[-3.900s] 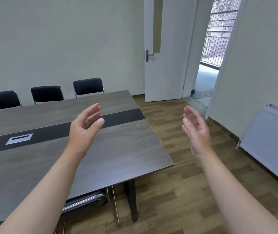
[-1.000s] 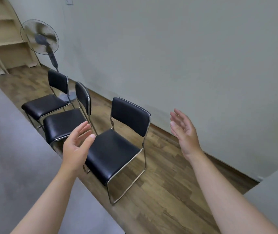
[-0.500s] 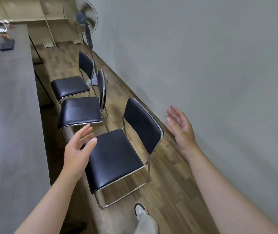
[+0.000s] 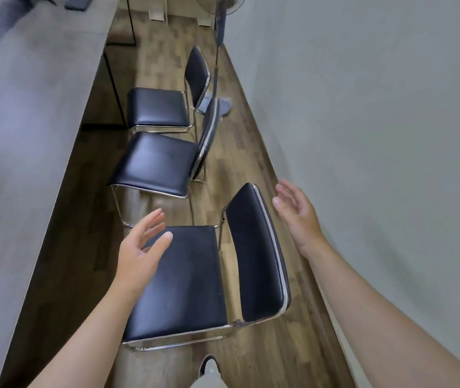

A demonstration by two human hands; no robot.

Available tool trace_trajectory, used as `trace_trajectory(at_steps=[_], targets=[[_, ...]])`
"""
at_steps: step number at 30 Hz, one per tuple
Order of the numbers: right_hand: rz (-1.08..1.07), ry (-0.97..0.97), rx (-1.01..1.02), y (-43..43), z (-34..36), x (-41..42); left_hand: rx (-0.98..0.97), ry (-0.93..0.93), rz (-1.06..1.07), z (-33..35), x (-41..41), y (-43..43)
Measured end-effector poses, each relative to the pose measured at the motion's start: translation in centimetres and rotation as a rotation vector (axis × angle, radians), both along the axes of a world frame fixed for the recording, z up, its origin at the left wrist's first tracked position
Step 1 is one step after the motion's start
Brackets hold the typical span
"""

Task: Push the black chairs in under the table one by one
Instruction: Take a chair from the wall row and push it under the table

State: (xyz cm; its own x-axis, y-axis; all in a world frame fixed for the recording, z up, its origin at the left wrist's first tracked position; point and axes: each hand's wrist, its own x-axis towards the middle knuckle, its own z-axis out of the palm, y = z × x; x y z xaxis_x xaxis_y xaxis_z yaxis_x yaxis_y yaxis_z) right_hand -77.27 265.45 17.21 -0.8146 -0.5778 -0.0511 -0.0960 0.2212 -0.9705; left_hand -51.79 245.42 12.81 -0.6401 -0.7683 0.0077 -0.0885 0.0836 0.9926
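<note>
Three black padded chairs with chrome frames stand in a row between the long grey table (image 4: 33, 141) on the left and the wall on the right. The nearest chair (image 4: 195, 281) is right below me, its backrest toward the wall. The middle chair (image 4: 159, 163) and the far chair (image 4: 159, 106) stand beyond it, seats facing the table and out from under it. My left hand (image 4: 142, 247) hovers open above the nearest seat's front edge. My right hand (image 4: 297, 214) is open just right of the backrest's top, not touching it.
A standing fan (image 4: 219, 46) rises behind the far chair near the wall. The grey wall (image 4: 363, 135) runs close along the right, leaving a narrow strip of wooden floor (image 4: 240, 141). My shoe (image 4: 209, 365) shows at the bottom. A table leg (image 4: 114, 85) stands left of the far chair.
I have walked from the table's end round to this side and closer to the nearest chair. Both open hands now sit on either side of its backrest and seat.
</note>
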Motion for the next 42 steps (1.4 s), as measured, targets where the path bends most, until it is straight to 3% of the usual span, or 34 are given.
trace_trajectory(at_steps=[7,16,25,32,42], targets=[[0.202,-0.007,0.078,-6.8,-2.1,-7.4,0.034,0.006,0.199,-1.4,-2.0,-2.7],[0.556,-0.023,0.090,-16.3,-6.5,-13.6,0.093,-0.068,0.561,-4.9,-3.4,0.4],[1.024,-0.143,0.114,-22.4,-8.4,-17.1,0.124,-0.040,1.182,-2.6,-9.6,10.3],[1.202,-0.161,0.123,-23.3,-6.1,-15.3,0.097,-0.035,1.424,-0.6,-11.5,16.6],[1.255,-0.105,0.187,-21.1,-8.1,-18.4,0.123,-0.053,1.500,-2.1,-13.8,22.6]])
